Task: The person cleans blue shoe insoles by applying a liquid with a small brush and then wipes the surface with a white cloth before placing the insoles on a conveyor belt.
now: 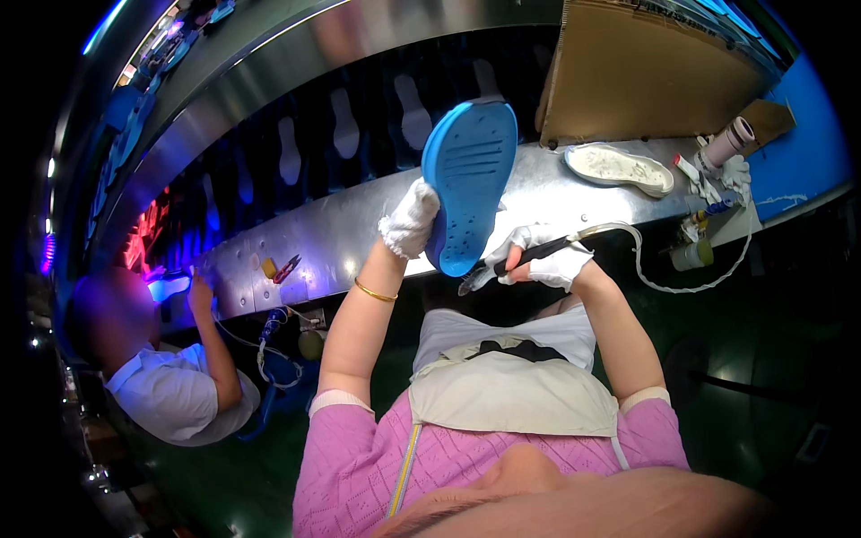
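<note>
My left hand (411, 220), in a white glove, grips the left edge of a blue shoe sole (473, 175) and holds it up over the bench. The sole stands nearly upright, with grooves across its upper part and small holes lower down. My right hand (549, 258), in a white glove with bare fingertips, is closed round the black handle of a brush (481, 278). Its bristle end lies close by the sole's lower end; whether they touch I cannot tell. From the back of the handle a pale hose (639, 255) loops off to the right.
A white sole (619, 169) lies on the metal bench (359, 235). Beyond it stands a cardboard box (655, 76); a pink cup (728, 142) is at right. Pale soles (345, 125) line a dark conveyor. Pliers (287, 268) lie left. A co-worker (179, 386) sits at far left.
</note>
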The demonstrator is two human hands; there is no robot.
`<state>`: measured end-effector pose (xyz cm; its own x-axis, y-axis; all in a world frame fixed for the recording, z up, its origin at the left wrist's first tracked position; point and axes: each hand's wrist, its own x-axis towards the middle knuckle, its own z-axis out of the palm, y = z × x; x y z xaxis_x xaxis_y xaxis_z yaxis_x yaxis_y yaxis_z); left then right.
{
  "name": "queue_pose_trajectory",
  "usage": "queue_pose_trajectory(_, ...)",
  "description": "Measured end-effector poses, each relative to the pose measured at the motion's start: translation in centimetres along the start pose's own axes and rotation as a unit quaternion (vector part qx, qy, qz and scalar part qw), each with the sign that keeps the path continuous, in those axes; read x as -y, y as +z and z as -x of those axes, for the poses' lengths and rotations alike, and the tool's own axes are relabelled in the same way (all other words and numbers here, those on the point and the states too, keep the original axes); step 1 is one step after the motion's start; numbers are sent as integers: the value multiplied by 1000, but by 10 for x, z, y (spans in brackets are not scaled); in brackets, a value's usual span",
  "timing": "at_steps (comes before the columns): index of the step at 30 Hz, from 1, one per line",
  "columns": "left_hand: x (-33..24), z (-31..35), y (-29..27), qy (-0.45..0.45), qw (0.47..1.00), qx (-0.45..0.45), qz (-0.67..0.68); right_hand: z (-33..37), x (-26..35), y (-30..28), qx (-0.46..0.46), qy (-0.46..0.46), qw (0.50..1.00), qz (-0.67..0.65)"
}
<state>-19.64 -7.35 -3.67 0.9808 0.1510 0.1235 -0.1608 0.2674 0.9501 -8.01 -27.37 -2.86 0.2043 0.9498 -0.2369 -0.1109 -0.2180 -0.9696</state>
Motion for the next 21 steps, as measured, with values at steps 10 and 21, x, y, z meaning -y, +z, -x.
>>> queue_pose_trajectory(10, -5, -25, -3, -188, 972, -139, -24, -3, 5, 9, -32, -86, 989, 117)
queue_pose_trajectory(21, -9, -28, 0, -214, 960, -156, -87, -19, 4, -10, -89, -220, 966, 101)
